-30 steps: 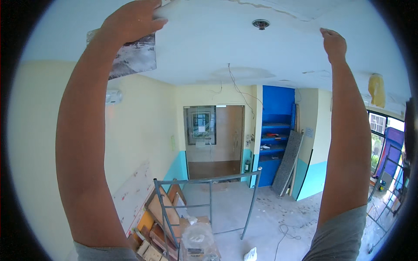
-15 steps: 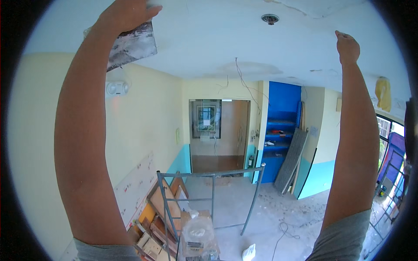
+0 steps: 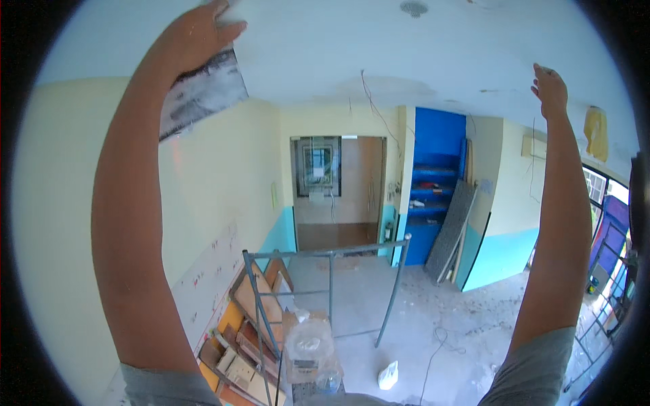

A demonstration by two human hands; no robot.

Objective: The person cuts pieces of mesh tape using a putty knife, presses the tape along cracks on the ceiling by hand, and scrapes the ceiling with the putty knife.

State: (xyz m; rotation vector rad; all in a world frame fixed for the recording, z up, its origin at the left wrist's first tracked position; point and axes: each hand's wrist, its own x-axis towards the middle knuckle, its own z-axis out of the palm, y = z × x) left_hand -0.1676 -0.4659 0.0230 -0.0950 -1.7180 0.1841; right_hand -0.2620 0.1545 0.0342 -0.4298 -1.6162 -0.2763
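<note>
My left hand (image 3: 193, 40) is clenched around a wide flat trowel (image 3: 200, 95) (its blade smeared grey-white), raised against the smooth white ceiling (image 3: 325, 47). My right hand (image 3: 552, 88) is open, empty, fingertips touching that ceiling.

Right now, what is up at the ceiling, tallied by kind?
Hands: 2, the left hand and the right hand, both raised to the ceiling.
Plaster-smeared flat tools: 1, the trowel held in the left hand.
Round ceiling fittings: 1, the fitting.
Dangling wires: 1, the wire.
Total: 5.
</note>
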